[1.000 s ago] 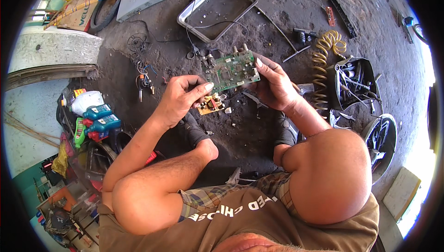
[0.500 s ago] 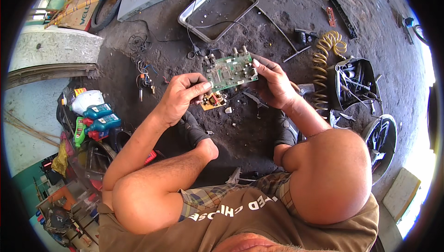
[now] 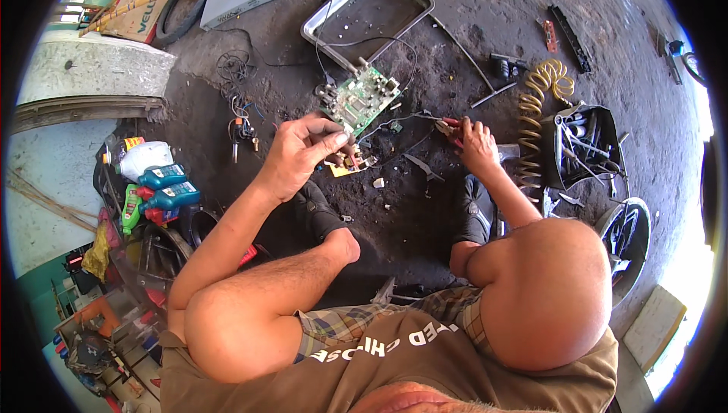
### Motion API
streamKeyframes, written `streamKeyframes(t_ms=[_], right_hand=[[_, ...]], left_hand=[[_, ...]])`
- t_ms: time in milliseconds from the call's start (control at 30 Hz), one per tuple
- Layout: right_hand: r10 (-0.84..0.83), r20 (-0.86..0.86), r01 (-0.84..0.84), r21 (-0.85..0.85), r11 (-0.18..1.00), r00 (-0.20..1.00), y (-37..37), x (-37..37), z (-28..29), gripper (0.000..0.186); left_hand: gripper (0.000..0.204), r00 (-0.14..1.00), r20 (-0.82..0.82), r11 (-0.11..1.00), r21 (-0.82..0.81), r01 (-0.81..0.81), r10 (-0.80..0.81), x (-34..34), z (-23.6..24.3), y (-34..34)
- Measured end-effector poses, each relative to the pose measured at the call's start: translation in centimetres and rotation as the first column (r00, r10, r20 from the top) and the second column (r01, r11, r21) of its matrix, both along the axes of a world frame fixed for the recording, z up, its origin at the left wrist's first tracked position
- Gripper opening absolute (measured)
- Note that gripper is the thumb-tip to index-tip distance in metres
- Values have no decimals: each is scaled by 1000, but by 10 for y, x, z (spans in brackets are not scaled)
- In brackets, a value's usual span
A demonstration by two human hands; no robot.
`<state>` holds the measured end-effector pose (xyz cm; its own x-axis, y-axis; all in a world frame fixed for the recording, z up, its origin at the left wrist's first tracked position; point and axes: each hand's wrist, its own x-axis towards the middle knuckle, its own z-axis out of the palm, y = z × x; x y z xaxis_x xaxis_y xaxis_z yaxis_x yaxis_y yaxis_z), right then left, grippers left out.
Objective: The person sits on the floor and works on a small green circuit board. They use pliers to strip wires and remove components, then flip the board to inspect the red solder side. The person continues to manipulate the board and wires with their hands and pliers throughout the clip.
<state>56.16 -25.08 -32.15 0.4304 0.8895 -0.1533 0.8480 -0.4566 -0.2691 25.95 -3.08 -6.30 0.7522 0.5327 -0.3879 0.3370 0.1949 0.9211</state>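
Between the thumb and fingers of my left hand (image 3: 303,151) is the lower left corner of a green circuit board (image 3: 364,102), tilted, with metal connectors along its upper edge. My right hand (image 3: 479,149) is off to the right, its fingers closed round the red handles of a pair of pliers (image 3: 449,126) close to the ground. Below the green board lies a small yellow-brown circuit board (image 3: 350,163) with components on it, partly covered by my left fingers. A thin cable (image 3: 413,116) runs between the pliers and the green board.
A metal tray (image 3: 311,28) rests on the dirt ahead, beside a T-shaped bar (image 3: 485,96). At right are a coiled yellow hose (image 3: 528,102), a black container of tools (image 3: 557,147) and a round bin (image 3: 643,223). Bottles (image 3: 171,197) stand at left.
My right hand has let go of the green board and moved right and down onto the pliers. The green board, in my left hand alone, has tilted, its right end rising.
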Motion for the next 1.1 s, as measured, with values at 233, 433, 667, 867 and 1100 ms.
streamKeyframes(t_ms=[233,433,667,867,1100], right_hand=[[-39,-15,36,-176,984,999,1,-6,12,61],[-144,-263,139,-38,990,954,5,-4,29,55],[16,-746,88,100,991,666,12,-13,102,44],[92,-995,68,89,994,-45,33,-44,167,46],[183,-978,44,180,983,-103,35,-61,171,31]], left_hand=[[17,999,31,976,218,31,-38,-2,-20,2],[15,999,33,977,213,0,-7,1,-5,0],[10,1000,22,984,179,-12,8,2,-20,6],[13,989,92,989,83,-120,112,0,-15,1],[14,990,125,979,180,-93,71,10,-14,-7]])
